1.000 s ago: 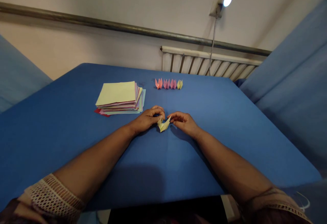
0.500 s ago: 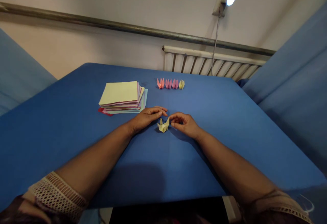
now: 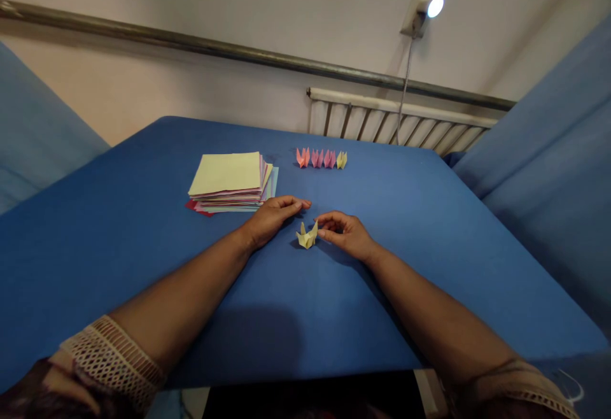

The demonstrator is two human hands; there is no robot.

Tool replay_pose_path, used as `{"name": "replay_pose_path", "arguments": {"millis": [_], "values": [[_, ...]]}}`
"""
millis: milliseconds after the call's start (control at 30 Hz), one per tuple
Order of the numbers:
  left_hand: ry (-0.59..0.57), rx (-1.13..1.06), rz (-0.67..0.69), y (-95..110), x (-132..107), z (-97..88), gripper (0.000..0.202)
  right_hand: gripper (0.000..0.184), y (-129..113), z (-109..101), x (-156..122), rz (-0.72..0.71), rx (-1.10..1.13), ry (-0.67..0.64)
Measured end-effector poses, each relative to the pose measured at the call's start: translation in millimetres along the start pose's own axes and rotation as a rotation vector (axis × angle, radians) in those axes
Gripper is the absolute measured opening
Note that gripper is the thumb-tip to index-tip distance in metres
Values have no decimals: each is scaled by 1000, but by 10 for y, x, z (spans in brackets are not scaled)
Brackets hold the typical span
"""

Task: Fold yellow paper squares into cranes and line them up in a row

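A small pale yellow origami crane [image 3: 307, 237] stands on the blue tabletop between my hands, its pointed ends sticking up. My right hand [image 3: 347, 234] is at its right side, with thumb and index finger closed on the raised right point; the other fingers are curled in. Just behind and left of the crane, my left hand [image 3: 277, 215] rests with its fingers stretched out, apart from the paper and holding nothing. Farther back, a row of finished cranes stands: an orange-pink crane [image 3: 303, 158], two pink cranes [image 3: 323, 159] and a yellow crane [image 3: 342, 160].
A thick stack of coloured paper [image 3: 228, 174], yellow on top, lies left of the row, close to my left forearm. The blue table [image 3: 391, 215] reaches back toward a radiator [image 3: 372, 116] and a wall pipe [image 3: 248, 51]. Blue curtains [image 3: 548, 139] hang at both sides.
My left hand has drawn slightly back from the crane, leaving a wider gap. The right hand stays at the crane's right point. The whole view has shifted a little.
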State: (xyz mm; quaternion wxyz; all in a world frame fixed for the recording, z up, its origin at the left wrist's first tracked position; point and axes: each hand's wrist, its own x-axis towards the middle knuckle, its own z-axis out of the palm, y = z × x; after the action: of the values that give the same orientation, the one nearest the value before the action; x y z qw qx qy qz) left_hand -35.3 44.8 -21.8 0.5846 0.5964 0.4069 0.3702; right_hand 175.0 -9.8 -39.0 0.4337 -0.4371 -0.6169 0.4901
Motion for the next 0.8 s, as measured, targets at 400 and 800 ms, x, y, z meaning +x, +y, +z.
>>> {"name": "replay_pose_path", "arguments": {"millis": [400, 800], "values": [[14, 68, -4, 72, -24, 25, 44, 21, -12, 117, 45, 44, 240, 134], [-12, 288, 0, 104, -1, -80, 36, 26, 6, -1164, 1101, -56, 142, 621]]}}
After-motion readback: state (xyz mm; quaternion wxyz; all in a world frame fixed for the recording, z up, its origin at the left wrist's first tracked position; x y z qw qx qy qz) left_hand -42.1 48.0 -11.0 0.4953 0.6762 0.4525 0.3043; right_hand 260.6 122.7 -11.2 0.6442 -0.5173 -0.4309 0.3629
